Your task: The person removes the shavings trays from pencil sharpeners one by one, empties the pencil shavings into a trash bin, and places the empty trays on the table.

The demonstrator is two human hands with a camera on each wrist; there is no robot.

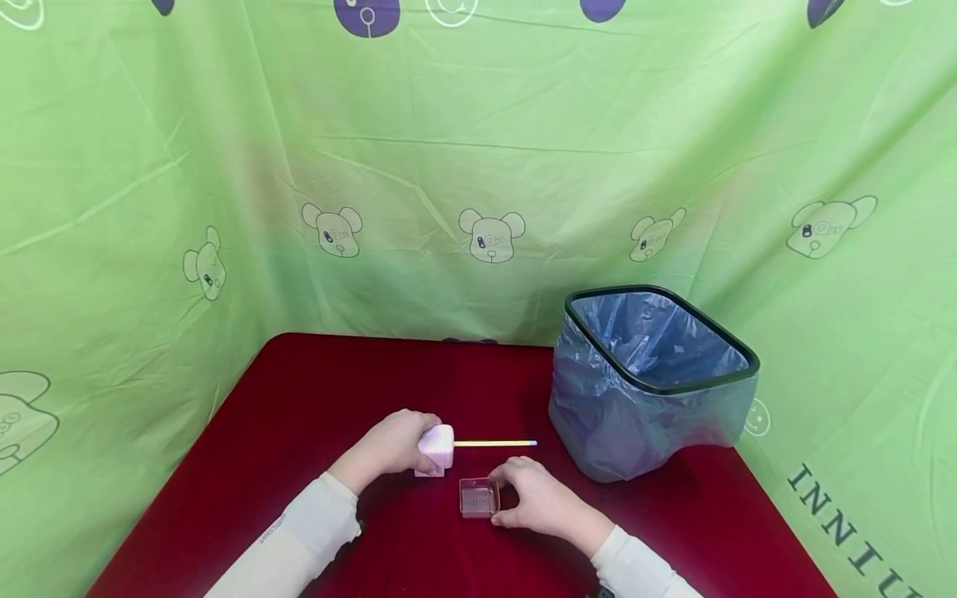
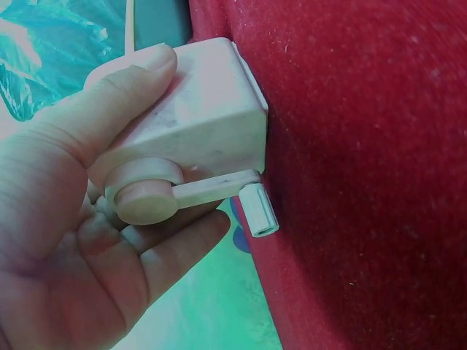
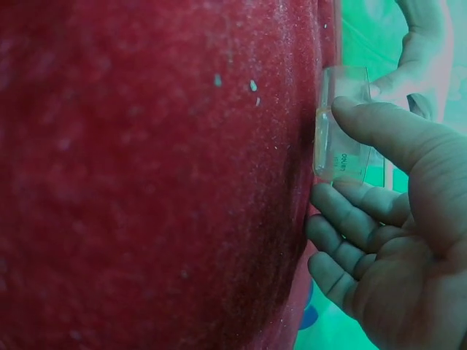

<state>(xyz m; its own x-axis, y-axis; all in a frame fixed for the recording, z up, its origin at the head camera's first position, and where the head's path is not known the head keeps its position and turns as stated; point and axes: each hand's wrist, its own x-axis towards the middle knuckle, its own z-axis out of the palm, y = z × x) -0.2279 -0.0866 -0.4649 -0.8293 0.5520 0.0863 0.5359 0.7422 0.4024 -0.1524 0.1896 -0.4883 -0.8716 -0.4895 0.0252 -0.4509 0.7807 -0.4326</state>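
Observation:
My left hand (image 1: pixel 392 448) grips a pale pink hand-crank pencil sharpener (image 1: pixel 437 449) on the red table. Its crank handle (image 2: pixel 259 209) shows beside the body in the left wrist view, with the thumb over the casing. A yellow pencil (image 1: pixel 489 443) sticks out of the sharpener towards the right. Just right of the sharpener, my right hand (image 1: pixel 542 501) holds a clear plastic shavings drawer (image 1: pixel 476 499) by its right side, between thumb and fingers. Small printed letters are on the drawer (image 3: pixel 349 127) in the right wrist view. No shavings can be made out inside it.
A bin (image 1: pixel 609 444) with a dark rim and a bluish plastic liner stands at the table's right side, beyond the pencil's end. Dark red cloth (image 1: pixel 336 382) covers the table. Green printed curtains (image 1: pixel 419 166) hang behind and along both sides.

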